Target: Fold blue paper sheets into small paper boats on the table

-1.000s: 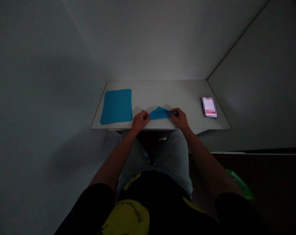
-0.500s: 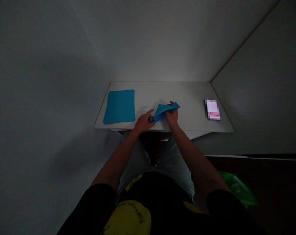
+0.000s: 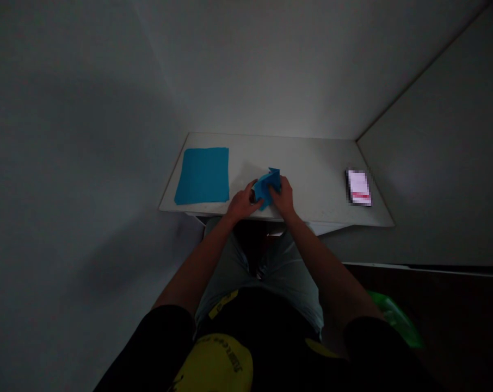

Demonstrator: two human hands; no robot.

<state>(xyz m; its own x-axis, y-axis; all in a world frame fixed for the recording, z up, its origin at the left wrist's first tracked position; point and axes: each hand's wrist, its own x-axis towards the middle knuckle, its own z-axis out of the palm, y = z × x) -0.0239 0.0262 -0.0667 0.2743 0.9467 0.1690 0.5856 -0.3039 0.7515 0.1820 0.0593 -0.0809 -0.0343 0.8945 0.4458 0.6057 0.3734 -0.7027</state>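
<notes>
Between my two hands, just above the front part of the white table (image 3: 312,163), is a folded piece of blue paper (image 3: 263,188). My left hand (image 3: 242,204) grips its left side, thumb toward me. On the right side, my right hand (image 3: 284,197) holds the same paper, with the thumb pressed on its near face. A pointed flap of the paper sticks up at the top right. The exact folds are too small to make out. To the left lies a stack of flat blue paper sheets (image 3: 203,175).
A phone (image 3: 358,187) with a lit, blurred screen lies at the table's right end. Walls (image 3: 271,65) close in behind and at both sides. My legs are under the table's front edge. A green plastic bag (image 3: 395,318) is on the dark floor at the right.
The folded paper has been turned more upright and looks more compact. My right hand has come slightly closer to my left. The view has shifted a little.
</notes>
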